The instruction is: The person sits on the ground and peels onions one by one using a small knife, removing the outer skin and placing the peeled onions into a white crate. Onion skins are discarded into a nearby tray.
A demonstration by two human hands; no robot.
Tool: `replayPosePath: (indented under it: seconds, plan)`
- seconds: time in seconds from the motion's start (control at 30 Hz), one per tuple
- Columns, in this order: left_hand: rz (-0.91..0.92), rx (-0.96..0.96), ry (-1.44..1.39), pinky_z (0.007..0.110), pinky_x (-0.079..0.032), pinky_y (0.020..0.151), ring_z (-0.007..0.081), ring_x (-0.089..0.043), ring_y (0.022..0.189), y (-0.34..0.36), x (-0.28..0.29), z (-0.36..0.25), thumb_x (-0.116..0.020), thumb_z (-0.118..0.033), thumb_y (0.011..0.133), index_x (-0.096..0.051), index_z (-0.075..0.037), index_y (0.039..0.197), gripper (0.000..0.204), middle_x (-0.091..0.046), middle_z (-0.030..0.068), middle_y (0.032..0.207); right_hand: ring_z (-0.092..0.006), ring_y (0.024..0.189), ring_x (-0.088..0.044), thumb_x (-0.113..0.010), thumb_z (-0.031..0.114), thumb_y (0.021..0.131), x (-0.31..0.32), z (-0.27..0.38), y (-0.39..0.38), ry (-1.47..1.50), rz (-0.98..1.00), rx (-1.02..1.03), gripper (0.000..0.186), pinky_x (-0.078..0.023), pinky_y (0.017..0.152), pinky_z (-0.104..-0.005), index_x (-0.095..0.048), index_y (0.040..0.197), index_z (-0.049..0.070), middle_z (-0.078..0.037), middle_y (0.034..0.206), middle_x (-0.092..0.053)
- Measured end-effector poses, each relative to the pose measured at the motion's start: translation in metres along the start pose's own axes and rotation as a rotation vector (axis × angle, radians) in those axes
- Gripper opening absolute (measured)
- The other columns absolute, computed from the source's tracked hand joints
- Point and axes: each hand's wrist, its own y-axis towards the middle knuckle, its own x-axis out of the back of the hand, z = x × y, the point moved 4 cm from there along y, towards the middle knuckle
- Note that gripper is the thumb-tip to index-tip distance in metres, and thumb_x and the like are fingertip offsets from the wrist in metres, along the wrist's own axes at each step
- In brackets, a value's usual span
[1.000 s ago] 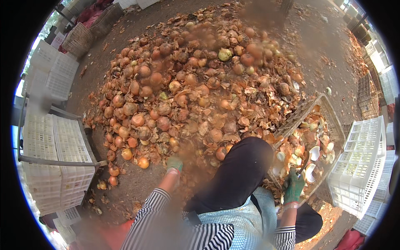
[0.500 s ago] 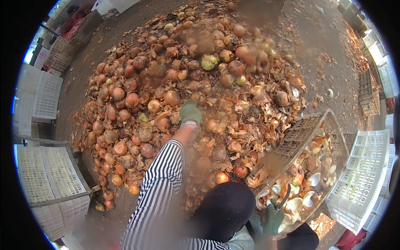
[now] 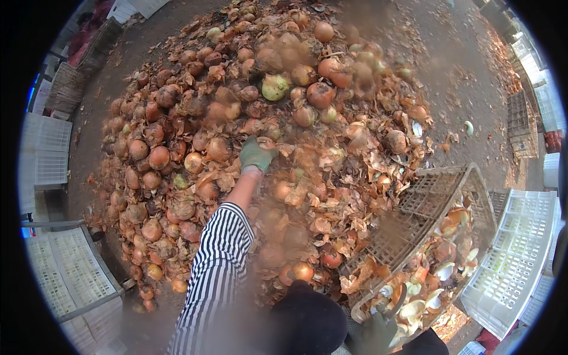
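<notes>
My left hand, in a green glove, reaches into the middle of the heap of onions and loose papery skins, its fingers closed round an onion. A smear on the lens blurs parts of the heap. My right hand, also gloved and partly blurred at the lower edge, grips a curved knife at the slatted plastic basket. This tilted basket holds pale peeled layers and skins. My bent knee in dark trousers lies between the hands.
White plastic crates stand at the lower right, with more stacked crates at the lower left beside a metal rail. Old baskets and red sacks line the upper left; further crates and baskets line the right.
My left hand has moved forward from beside my knee into the middle of the heap and is now on an onion. The view has shifted forward. My right hand stays with the knife.
</notes>
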Motion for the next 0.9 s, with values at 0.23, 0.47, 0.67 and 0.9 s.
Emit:
replayPosePath:
  seconds: [0.23, 0.47, 0.67, 0.9]
  plan:
    - [0.288, -0.273, -1.238, 0.033, -0.056, 0.079, 0.0212, -0.065, 0.097, -0.12, 0.009, 0.004, -0.07, -0.006, 0.084, -0.052, -0.001, 0.132, 0.051, -0.064, 0.0101, 0.112, -0.0121, 0.044, -0.049, -0.063, 0.011, 0.089, -0.013, 0.019, -0.014, 0.444, -0.061, -0.18, 0.011, -0.036, 0.039, -0.026, -0.057, 0.092, 0.002, -0.004, 0.061, -0.054]
    - [0.848, -0.565, -1.023, 0.04, -0.044, 0.106, 0.0243, -0.053, 0.125, -0.294, 0.145, -0.176, -0.076, -0.01, 0.075, -0.046, -0.003, 0.14, 0.072, -0.056, 0.0131, 0.131, -0.0066, 0.04, -0.035, -0.05, 0.053, 0.1, -0.031, 0.172, -0.047, 0.848, 0.517, 0.012, 0.056, -0.028, 0.036, -0.0213, -0.058, 0.124, 0.003, -0.007, 0.07, -0.064]
    - [0.724, -1.009, -0.218, 0.042, -0.037, 0.114, 0.0271, -0.043, 0.138, -0.412, 0.191, -0.236, -0.093, -0.03, 0.063, -0.032, -0.005, 0.152, 0.111, -0.043, 0.0149, 0.149, -0.0163, 0.05, -0.05, -0.05, 0.076, 0.086, -0.001, 0.193, -0.04, 1.21, 0.395, 0.069, 0.08, -0.042, 0.04, -0.0262, -0.052, 0.129, 0.008, -0.006, 0.077, -0.059]
    - [0.993, -0.605, -0.747, 0.042, -0.052, 0.1, 0.0288, -0.052, 0.128, -0.488, 0.201, -0.203, -0.082, -0.046, 0.077, -0.026, -0.005, 0.154, 0.104, -0.046, 0.0162, 0.143, -0.0087, 0.056, -0.057, -0.071, 0.024, 0.092, 0.099, 0.21, -0.066, 0.739, 0.307, 0.526, 0.024, -0.044, 0.049, -0.0217, -0.064, 0.097, 0.001, -0.001, 0.071, -0.062]
